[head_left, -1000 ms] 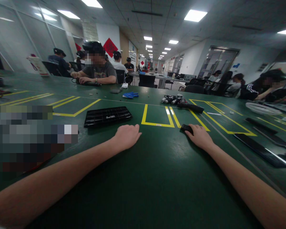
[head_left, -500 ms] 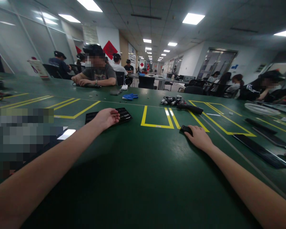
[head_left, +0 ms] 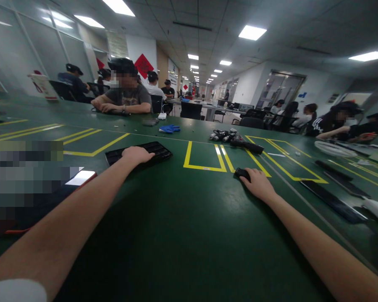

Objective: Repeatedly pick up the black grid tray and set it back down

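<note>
My left hand rests palm down over a black compartmented tray on the green table. Its thumb points right along the near side of the tray, while the other fingers are hidden behind the hand. Farther right, my right hand is closed on a small black object at the table surface, just beside a yellow tape line. Most of that object's far side shows, but its exact kind is not clear.
Blue gloves and a pile of black cylindrical parts with cables lie farther back. Dark flat panels are at right, a dark screen-like device at left. A person sits across the table.
My left hand has turned from palm sideways to palm down and lowered onto the tray. The right hand stays on the small black object. The view has shifted slightly.
</note>
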`<state>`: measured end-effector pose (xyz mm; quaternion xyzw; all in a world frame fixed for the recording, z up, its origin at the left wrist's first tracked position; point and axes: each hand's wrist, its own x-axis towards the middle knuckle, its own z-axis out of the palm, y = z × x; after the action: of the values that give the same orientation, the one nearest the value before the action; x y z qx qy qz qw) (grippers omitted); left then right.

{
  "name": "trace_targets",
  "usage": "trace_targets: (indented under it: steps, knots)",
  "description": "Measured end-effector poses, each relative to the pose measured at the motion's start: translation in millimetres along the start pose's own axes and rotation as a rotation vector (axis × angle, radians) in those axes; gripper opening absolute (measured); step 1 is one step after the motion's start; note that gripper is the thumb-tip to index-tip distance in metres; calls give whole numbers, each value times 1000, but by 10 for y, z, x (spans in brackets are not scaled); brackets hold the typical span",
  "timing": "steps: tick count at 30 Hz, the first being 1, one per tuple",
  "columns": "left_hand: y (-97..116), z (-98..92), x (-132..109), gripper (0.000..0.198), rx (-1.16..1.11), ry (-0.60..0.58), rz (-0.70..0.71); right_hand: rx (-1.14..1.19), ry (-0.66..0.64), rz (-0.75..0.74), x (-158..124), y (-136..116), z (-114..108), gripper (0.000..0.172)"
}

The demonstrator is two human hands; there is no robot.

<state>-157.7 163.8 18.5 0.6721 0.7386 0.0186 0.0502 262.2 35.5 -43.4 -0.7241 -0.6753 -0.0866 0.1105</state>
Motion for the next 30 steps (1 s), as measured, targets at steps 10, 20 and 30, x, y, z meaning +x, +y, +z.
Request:
trace_targets:
  steps: [10, 20, 30]
  knots:
    - [-56, -86, -66, 63, 136, -76, 25, 50, -1, 7, 21, 31, 26, 48]
    - [405, 205, -783, 50, -158, 198, 211, 769, -25, -61, -222, -791, -68, 43]
    - [811, 579, -1501, 31, -765, 137, 742, 1155, -93, -317, -525, -1122, 89, 43]
